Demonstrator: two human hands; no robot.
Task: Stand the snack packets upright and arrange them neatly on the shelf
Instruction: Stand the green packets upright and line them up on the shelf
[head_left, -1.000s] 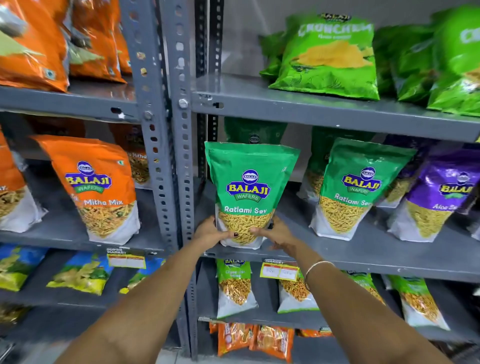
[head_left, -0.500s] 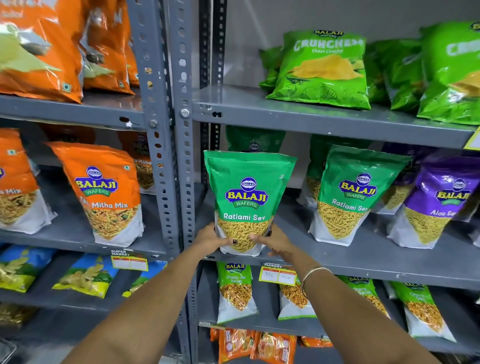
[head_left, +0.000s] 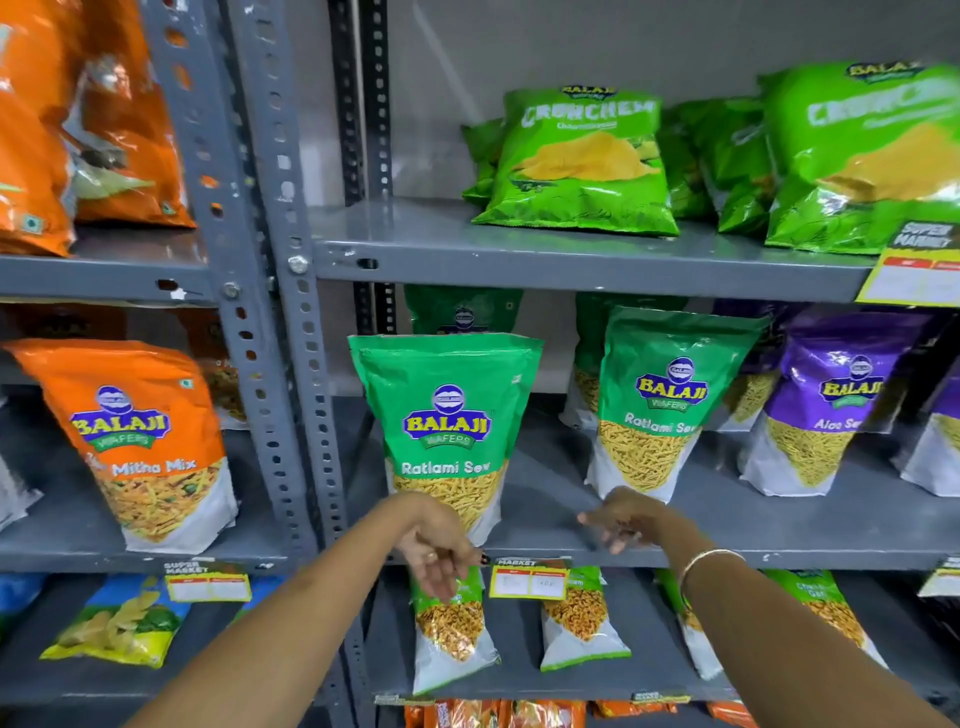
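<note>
**Two hands off the packet, Ratlami Sev standing at the shelf's front-left corner**

Two hands hang just in front of the middle shelf (head_left: 571, 540), both empty. The left hand (head_left: 439, 553) is below the shelf's front edge, fingers loosely spread and drooping, right under the Ratlami Sev packet (head_left: 447, 431). The right hand (head_left: 621, 519) sits at the front edge just right of that packet, fingers fanned out, not touching it as far as the view shows. The packet stands upright near the left post (head_left: 296, 364), close to the front edge. There's a bare strip of shelf between it and the second Ratlami Sev packet (head_left: 670, 395), which leans a bit. The purple Aloo Sev packet (head_left: 831, 405) is further right.
</note>
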